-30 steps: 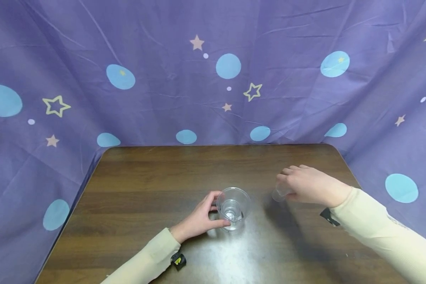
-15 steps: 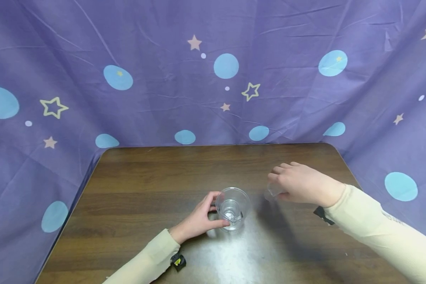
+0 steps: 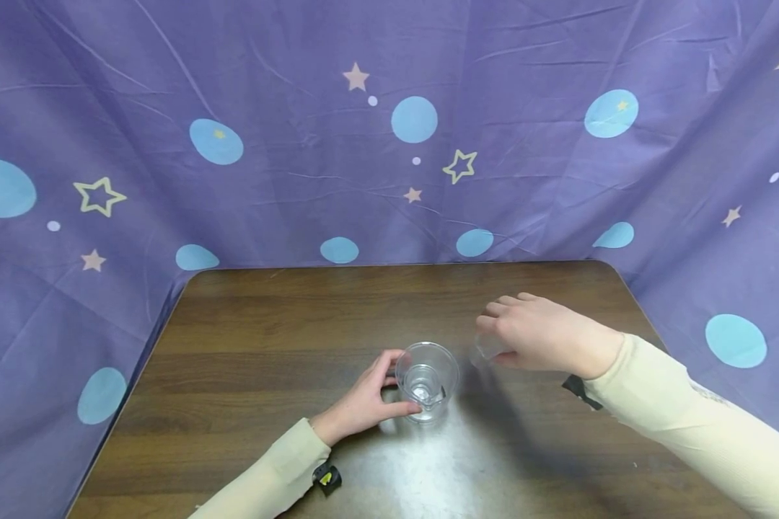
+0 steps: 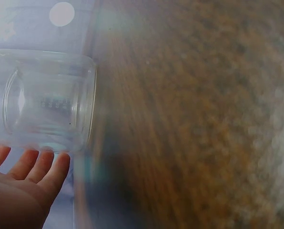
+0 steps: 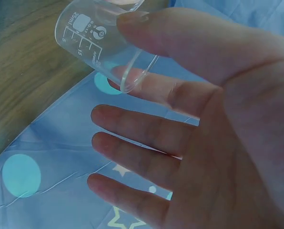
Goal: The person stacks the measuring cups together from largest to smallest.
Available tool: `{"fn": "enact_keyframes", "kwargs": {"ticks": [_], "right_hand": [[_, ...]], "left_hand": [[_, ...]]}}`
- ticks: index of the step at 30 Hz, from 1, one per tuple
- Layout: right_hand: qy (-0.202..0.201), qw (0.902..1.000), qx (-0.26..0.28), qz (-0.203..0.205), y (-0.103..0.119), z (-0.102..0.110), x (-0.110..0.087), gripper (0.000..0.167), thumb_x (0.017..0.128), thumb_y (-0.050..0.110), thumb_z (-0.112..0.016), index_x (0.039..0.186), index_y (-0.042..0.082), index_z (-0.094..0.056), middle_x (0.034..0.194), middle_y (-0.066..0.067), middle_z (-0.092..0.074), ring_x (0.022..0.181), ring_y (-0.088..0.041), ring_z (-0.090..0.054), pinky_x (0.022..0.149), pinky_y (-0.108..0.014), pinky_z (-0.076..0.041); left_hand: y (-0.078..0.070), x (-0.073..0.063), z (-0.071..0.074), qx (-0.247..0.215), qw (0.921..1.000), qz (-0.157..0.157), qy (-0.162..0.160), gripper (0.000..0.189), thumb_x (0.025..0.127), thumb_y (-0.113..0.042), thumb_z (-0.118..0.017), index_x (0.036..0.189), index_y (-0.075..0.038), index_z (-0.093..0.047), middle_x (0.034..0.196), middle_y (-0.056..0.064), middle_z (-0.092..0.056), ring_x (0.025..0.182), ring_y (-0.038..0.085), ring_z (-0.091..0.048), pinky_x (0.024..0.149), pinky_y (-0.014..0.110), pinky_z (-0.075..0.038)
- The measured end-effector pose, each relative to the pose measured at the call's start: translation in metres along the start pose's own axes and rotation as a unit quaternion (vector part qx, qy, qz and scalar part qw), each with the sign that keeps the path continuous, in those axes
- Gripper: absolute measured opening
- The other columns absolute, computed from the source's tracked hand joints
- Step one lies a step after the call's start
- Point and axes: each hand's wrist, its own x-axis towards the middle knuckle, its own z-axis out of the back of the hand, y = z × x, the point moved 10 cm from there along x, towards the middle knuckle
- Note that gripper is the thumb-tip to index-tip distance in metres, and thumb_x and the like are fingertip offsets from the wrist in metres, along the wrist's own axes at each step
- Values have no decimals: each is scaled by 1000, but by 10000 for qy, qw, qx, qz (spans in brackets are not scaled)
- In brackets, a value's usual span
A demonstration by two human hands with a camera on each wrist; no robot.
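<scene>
A large clear glass beaker (image 3: 450, 369) stands upright near the middle of the table, with a smaller glass vessel (image 3: 422, 382) nested inside it. My left hand (image 3: 370, 404) holds its left side, thumb at the front and fingers behind. In the left wrist view, four fingertips lie along the large beaker's wall. To the right, my right hand (image 3: 545, 335) pinches a small 25 ml beaker (image 5: 87, 36) between thumb and index finger. The other three fingers extend past it. The small beaker is held tilted, its white scale marks showing in the right wrist view.
The brown wooden table (image 3: 266, 324) has rounded far corners. A purple curtain (image 3: 285, 180) with stars and blue dots hangs behind it and along both sides. Light glares off the table in front of the large beaker.
My right hand has moved left with the small beaker, closer to the large one. My left hand and the large beaker have stayed in place.
</scene>
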Motion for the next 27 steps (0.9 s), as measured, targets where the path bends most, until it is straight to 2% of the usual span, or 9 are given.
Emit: {"fn": "enact_keyframes", "kwargs": {"ticks": [8,16,27], "right_hand": [[-55,9998,-97,154,9,4,7,38,71,23,-91,97,13,-66,86,3,-61,87,-22,-63,68,-36,-52],[114,9995,-98,277,19,4,19,41,72,25,-93,103,12,-68,91,1,-63,90,-22,-63,73,-36,-53],[39,9980,-86,630,35,-1,37,40,73,25,-93,102,13,-69,96,1,-67,93,-20,-64,77,-36,-56]], "left_hand": [[1,1,-1,-32,10000,43,36,82,82,-25,-91,147,-11,-42,145,14,-51,122,30,-63,109,37,-53],[0,2,-1,-72,10000,-38,-1,81,81,-23,-91,146,-10,-43,143,14,-51,124,30,-61,108,38,-53],[1,3,-1,-83,10000,-39,35,80,82,-24,-91,145,-9,-43,145,13,-50,128,29,-58,110,38,-52]]}}
